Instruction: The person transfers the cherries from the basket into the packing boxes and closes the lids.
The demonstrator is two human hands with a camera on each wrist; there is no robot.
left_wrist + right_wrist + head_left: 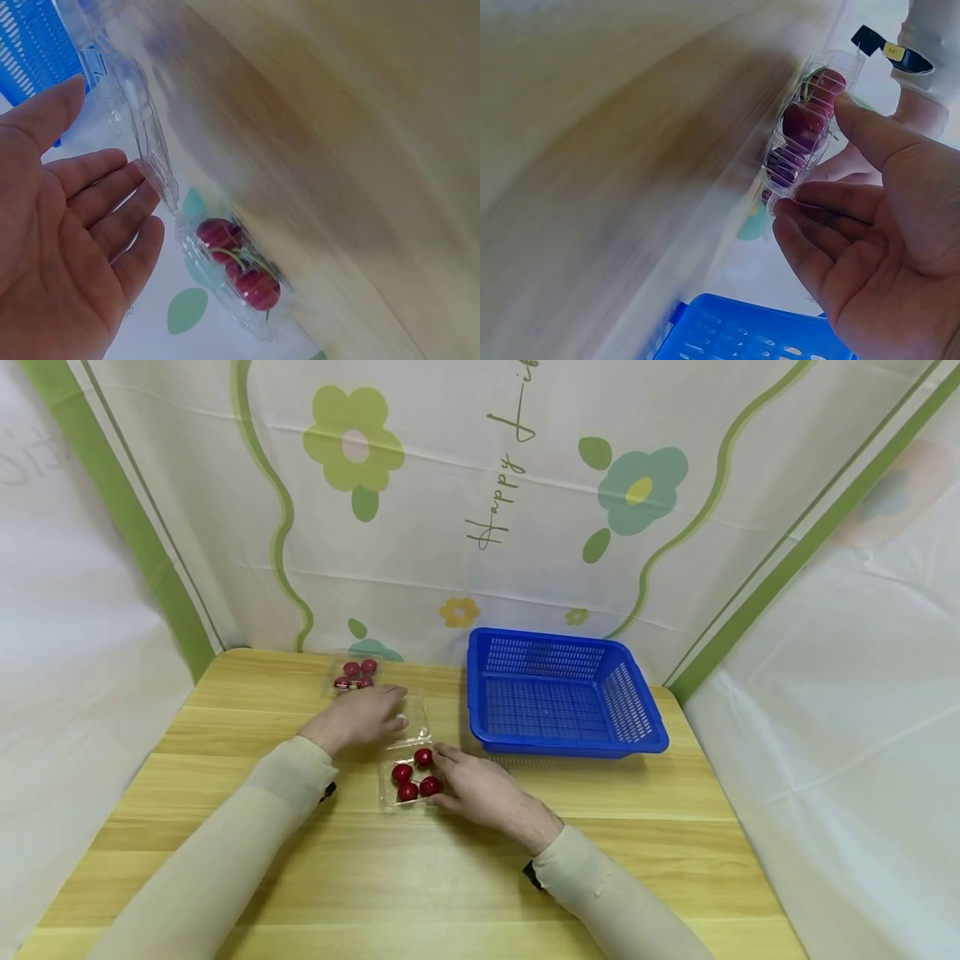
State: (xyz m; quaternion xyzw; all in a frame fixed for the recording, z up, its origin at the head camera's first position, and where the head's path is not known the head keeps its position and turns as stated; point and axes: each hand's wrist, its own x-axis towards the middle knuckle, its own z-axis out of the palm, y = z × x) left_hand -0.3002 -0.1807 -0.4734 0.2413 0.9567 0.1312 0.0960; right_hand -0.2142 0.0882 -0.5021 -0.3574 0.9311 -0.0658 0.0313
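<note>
A clear plastic clamshell box [386, 795] with several red cherries [402, 774] lies on the table, its lid [420, 727] folded back away from me. My right hand [480, 789] holds the box at its right side; in the right wrist view the thumb [862, 124] is at one end and the fingertips at the other. Over the lid reaches my left hand [360, 718], fingers loosely extended. The left wrist view has its fingertips right at the clear plastic edge [154, 154]. Just beyond that hand sits a second clear box of cherries [352, 669].
A blue plastic basket [570, 747] with slotted walls stands at the back right of the wooden table [360, 893]. Printed white cloth [420, 527] hangs behind the table's back edge, with more cloth on both sides.
</note>
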